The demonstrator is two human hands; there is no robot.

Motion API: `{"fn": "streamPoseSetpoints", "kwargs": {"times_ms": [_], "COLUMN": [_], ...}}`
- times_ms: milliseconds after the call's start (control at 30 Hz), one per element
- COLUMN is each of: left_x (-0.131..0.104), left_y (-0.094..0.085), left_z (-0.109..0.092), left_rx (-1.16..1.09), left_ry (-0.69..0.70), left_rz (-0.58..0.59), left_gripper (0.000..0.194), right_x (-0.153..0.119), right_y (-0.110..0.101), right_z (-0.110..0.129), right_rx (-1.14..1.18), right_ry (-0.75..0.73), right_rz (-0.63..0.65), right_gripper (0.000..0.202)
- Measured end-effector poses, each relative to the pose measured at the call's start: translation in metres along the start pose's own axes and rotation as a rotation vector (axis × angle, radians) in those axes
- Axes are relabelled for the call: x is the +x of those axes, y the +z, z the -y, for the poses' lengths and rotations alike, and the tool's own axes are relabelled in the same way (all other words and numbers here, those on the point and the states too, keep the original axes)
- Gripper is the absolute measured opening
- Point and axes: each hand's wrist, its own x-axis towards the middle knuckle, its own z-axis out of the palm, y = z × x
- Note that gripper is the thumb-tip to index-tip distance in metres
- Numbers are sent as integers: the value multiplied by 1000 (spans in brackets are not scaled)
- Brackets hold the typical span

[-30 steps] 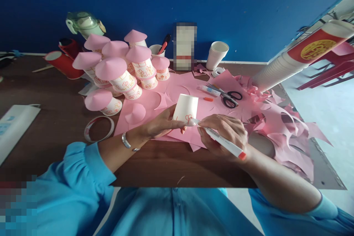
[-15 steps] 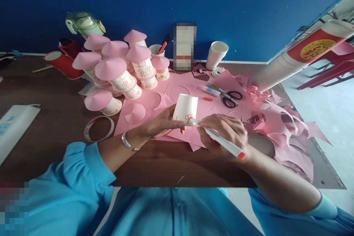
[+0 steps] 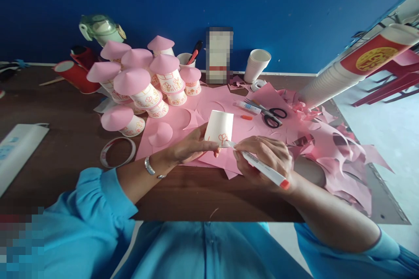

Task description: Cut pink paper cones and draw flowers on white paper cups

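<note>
A white paper cup [image 3: 218, 125] is gripped in my left hand [image 3: 193, 144], tilted over the pink paper. Orange-red flower lines are drawn near its lower edge. My right hand [image 3: 266, 157] is closed round a white marker [image 3: 265, 168] with a red end, its tip at the flower drawing. The loose red-orange cap [image 3: 246, 117] lies on the pink paper [image 3: 209, 100] beyond my hands. Left of the cup, a pink paper cone [image 3: 160, 134] rests on the sheet. Several decorated cups with pink cone roofs [image 3: 132, 81] stand grouped at the back left.
Black-handled scissors [image 3: 275, 117] and a glue stick [image 3: 248, 107] lie behind my right hand. Pink scraps [image 3: 337, 148] cover the right side. A long stack of cups [image 3: 337, 76] leans there. A tape roll [image 3: 118, 152] lies left; white cups [image 3: 257, 65] stand at the back.
The marker tip has shifted very slightly at the flower, where the lines show a little more. Both hands keep their hold, and nothing else has visibly moved.
</note>
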Motion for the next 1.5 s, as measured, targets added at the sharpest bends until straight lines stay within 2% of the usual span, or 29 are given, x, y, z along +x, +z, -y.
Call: {"fn": "streamPoseSetpoints", "kwargs": {"times_ms": [200, 433, 667, 833, 1100, 1267, 1500], "left_x": [0, -1, 0, 0, -3, -2, -1], "left_y": [-4, -1, -4, -1, -3, -4, -2], "left_z": [6, 2, 6, 5, 3, 4, 1], "left_rx": [-5, 20, 19, -16, -188, -259, -189], "left_ry": [15, -1, -14, 2, 33, 35, 22], "left_rz": [10, -3, -4, -25, -50, -51, -9], "left_gripper": [30, 35, 37, 36, 31, 32, 36], "right_x": [-3, -4, -1, -1, -12, -14, -12], "right_y": [2, 2, 3, -1, -2, 4, 7], "right_z": [1, 1, 2, 0, -8, -9, -8], "right_rx": [16, 42, 54, 96, 144, 116, 61], "right_ry": [19, 21, 23, 11, 143, 219, 183], "right_rz": [11, 21, 22, -71, -131, -79, -37], "right_gripper": [11, 12, 16, 19, 28, 27, 23]}}
